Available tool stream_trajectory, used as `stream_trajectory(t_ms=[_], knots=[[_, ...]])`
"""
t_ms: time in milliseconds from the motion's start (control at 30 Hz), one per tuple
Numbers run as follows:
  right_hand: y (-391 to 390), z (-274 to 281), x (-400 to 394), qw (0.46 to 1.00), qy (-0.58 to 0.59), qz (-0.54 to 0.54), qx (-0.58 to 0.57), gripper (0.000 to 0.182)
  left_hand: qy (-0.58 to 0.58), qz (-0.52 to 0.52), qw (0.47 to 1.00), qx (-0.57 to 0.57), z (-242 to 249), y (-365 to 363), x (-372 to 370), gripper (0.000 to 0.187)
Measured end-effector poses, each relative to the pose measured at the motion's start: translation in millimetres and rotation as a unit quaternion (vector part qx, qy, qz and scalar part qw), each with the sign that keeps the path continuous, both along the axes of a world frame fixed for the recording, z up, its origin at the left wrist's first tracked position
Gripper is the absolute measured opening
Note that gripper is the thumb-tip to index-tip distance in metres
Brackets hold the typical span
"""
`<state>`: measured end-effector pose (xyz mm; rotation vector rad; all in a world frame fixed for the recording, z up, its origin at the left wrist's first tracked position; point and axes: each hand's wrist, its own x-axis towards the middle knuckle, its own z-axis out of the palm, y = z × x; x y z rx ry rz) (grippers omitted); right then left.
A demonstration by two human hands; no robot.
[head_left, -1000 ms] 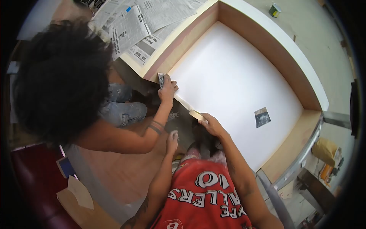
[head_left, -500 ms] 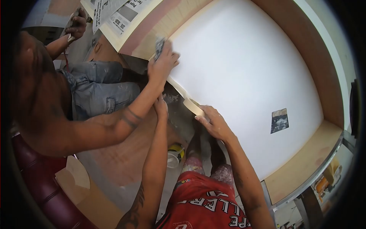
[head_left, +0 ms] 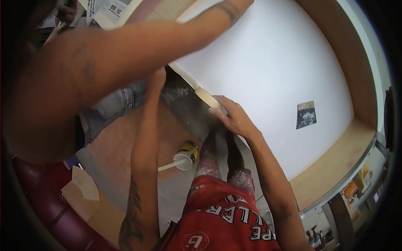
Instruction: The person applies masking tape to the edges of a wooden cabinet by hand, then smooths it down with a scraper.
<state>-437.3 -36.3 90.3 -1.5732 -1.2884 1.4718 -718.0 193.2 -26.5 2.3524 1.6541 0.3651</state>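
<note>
My right hand (head_left: 230, 115) is closed around a roll of masking tape (head_left: 206, 98) at the near edge of the white panel (head_left: 259, 79). From the roll, a pale tape strip (head_left: 184, 76) runs up and left along that edge. My left hand (head_left: 156, 79) is raised by the strip's far end. Its fingers are hidden behind a co-worker's forearm, so what they hold does not show. A dark rectangular scraper blade or patch (head_left: 306, 115) lies on the panel to the right.
The co-worker's arm (head_left: 163, 44) reaches across from the left over the panel. Wooden side boards (head_left: 335, 154) border the panel. Below, a yellow-labelled bucket (head_left: 184, 158) with a stick stands on the floor. A dark red padded seat (head_left: 46, 205) is at lower left.
The co-worker's arm has swung up and right over the panel and now covers my left fingers. My left hand has moved up and left. My right hand keeps the tape roll at the edge.
</note>
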Motion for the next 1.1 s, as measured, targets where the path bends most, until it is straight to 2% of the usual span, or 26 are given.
stream_trajectory(t_ms=[33, 100, 133, 200, 267, 367, 433, 500, 567, 633, 700, 800, 867, 933, 967, 1033, 1067, 1100], knots=[[-3.7, -0.8, -0.5, 1.000, 0.004, 0.002, 0.003, 0.046, 0.001, 0.000, 1.000, -0.004, 9.8, -2.6, 3.8, 0.035], [-10.3, -6.2, -0.2, 1.000, 0.009, -0.006, 0.021, 0.046, 0.021, -0.082, 0.996, -0.029, 44.3, 1.5, 16.0, 0.044], [-11.5, -3.5, -3.2, 0.999, 0.013, -0.013, 0.040, 0.045, 0.023, -0.078, 0.996, -0.027, 43.7, 0.5, 12.3, 0.044], [-15.8, 4.3, -7.4, 0.998, 0.029, -0.043, 0.040, 0.045, 0.011, -0.150, 0.988, 0.031, 39.5, 4.6, 8.2, 0.058], [-19.3, 18.1, -10.5, 0.996, 0.042, -0.068, 0.041, 0.045, 0.020, -0.161, 0.986, 0.025, 38.8, 9.3, 2.1, 0.063], [-35.1, 35.2, -10.5, 0.996, -0.028, -0.080, 0.003, 0.047, 0.030, -0.171, 0.985, 0.019, 46.9, 10.2, -3.2, 0.068], [-53.9, 39.7, -4.3, 0.984, -0.106, -0.106, 0.099, 0.047, 0.060, -0.184, 0.981, 0.033, 44.9, 11.0, -7.6, 0.062], [-68.8, 43.1, 5.4, 0.982, -0.132, -0.072, 0.116, 0.045, 0.049, -0.164, 0.984, 0.038, 33.7, 14.3, -14.8, 0.063], [-74.8, 56.9, 9.6, 0.981, -0.191, 0.011, -0.036, 0.044, 0.027, -0.180, 0.982, 0.057, 27.9, 13.6, -15.5, 0.062], [-75.7, 57.1, 2.5, 0.974, -0.220, 0.055, -0.021, 0.048, 0.027, -0.167, 0.984, 0.063, 25.6, 13.2, -15.3, 0.061], [-77.0, 55.0, -2.4, 0.936, -0.321, 0.143, 0.002, 0.054, 0.029, -0.170, 0.982, 0.081, 23.4, 12.2, -13.0, 0.059], [-83.5, 43.2, -3.0, 0.901, -0.394, 0.179, 0.011, 0.060, 0.032, -0.167, 0.983, 0.072, 17.6, 13.2, -14.3, 0.059], [-83.7, 40.4, -3.7, 0.889, -0.415, 0.196, -0.001, 0.060, 0.031, -0.166, 0.984, 0.051, 33.1, 8.2, -8.7, 0.059], [-78.6, 37.7, -2.7, 0.876, -0.433, 0.213, -0.013, 0.060, 0.144, -0.082, 0.977, -0.135, 57.5, 2.4, 2.8, 0.058], [-76.3, 35.9, -3.1, 0.869, -0.439, 0.226, -0.022, 0.059, 0.145, -0.083, 0.976, -0.138, 46.3, 0.6, -1.0, 0.058], [-74.8, 29.2, -4.1, 0.863, -0.444, 0.238, -0.037, 0.058, 0.050, -0.004, 0.997, -0.051, 26.5, -1.8, -3.9, 0.062], [-76.7, 24.8, -5.1, 0.860, -0.447, 0.246, -0.033, 0.057, 0.052, -0.007, 0.997, -0.059, 31.5, -12.0, 2.6, 0.062], [-79.5, 20.5, -6.7, 0.856, -0.450, 0.254, -0.028, 0.056, 0.103, -0.030, 0.993, -0.050, 35.1, -2.2, 25.9, 0.062]])
